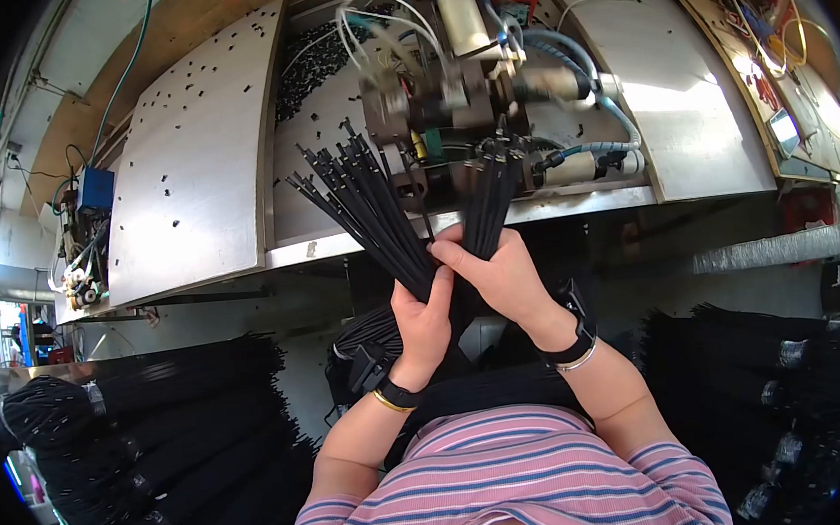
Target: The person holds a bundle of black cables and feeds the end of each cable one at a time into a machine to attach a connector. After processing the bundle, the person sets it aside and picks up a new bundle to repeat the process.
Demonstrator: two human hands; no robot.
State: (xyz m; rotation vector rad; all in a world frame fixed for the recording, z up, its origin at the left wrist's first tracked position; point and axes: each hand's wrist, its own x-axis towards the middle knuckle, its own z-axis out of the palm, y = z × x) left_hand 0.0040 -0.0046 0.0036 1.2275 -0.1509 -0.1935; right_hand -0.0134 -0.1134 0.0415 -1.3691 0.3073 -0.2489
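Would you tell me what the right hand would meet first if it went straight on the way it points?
Likely the black strips fanned in the left hand, just ahead of the right hand, then the machine; depth is unclear.

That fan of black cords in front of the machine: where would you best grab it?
Low down, where the black cords crowd into one tight stem, as the left hand does. Come from below, fingers wrapping round. Higher up the tips splay apart, so a grip there would likely miss some.
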